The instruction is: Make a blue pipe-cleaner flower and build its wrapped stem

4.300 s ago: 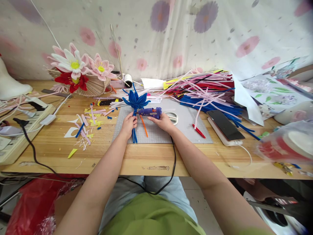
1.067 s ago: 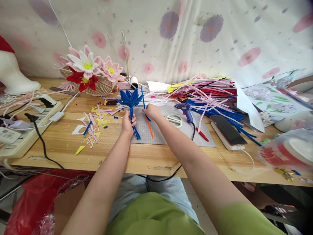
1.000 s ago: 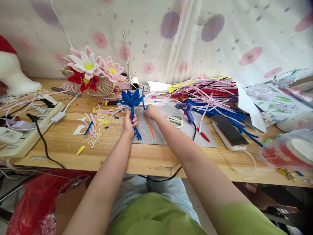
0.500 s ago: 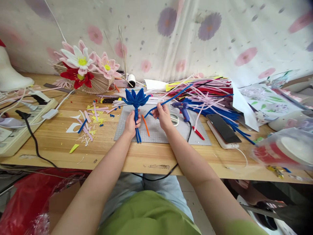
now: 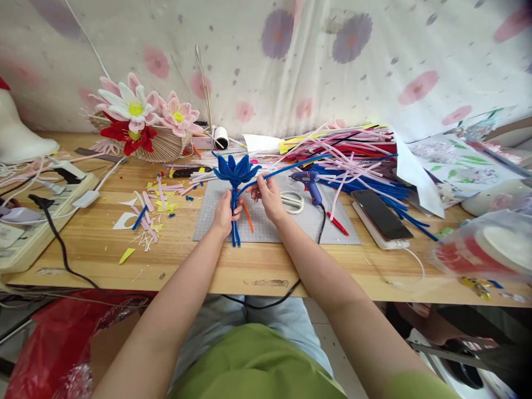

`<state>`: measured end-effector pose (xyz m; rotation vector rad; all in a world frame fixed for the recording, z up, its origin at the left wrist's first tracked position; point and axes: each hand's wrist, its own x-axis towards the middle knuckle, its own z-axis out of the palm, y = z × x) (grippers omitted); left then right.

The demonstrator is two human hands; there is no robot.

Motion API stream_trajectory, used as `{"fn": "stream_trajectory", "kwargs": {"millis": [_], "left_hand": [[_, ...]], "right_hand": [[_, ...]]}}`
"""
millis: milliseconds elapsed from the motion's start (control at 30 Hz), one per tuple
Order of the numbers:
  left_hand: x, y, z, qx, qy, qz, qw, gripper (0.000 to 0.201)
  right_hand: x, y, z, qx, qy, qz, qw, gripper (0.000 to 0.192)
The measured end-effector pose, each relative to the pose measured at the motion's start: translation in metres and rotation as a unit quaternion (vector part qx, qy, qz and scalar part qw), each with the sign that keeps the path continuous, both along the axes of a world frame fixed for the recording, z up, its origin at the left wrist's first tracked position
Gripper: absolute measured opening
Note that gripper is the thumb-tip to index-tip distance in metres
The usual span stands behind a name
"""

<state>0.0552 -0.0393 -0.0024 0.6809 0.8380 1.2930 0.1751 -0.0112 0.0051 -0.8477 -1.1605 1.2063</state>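
A blue pipe-cleaner flower [image 5: 235,169] stands upright over the grey cutting mat [image 5: 270,227]. My left hand [image 5: 226,213] is closed around its stem, below the petals, and the stem ends poke out underneath. In my right hand [image 5: 266,195] a long blue pipe cleaner [image 5: 297,167] is pinched. Its near end meets the stem just under the bloom, while the far end slants up to the right. Close by my left fingers, an orange pipe cleaner [image 5: 248,216] lies on the mat.
A purple glue gun [image 5: 310,185], a white coil [image 5: 292,203] and a red pen-like tool [image 5: 338,224] lie on the mat. Pipe-cleaner bundles [image 5: 353,149] fill the back. A phone [image 5: 383,215] is at right, finished flowers [image 5: 135,113], scraps [image 5: 160,199] and a power strip [image 5: 45,233] at left.
My right hand has moved left with the pipe cleaner, bringing its near end from beside the flower to the stem. My left hand still grips the stem.
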Motion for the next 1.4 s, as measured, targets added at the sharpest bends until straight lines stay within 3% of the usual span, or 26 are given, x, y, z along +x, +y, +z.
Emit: {"fn": "stream_trajectory", "kwargs": {"millis": [1033, 1400], "left_hand": [[0.0017, -0.0011, -0.0007, 0.004, 0.044, -0.006, 0.999, 0.030], [0.0028, -0.0025, -0.0024, 0.032, 0.103, -0.007, 0.994, 0.036]], "right_hand": [[-0.0017, 0.0020, 0.0032, 0.011, -0.007, -0.029, 0.999, 0.042], [-0.0025, 0.0055, -0.0012, 0.055, -0.015, -0.024, 0.998, 0.036]]}}
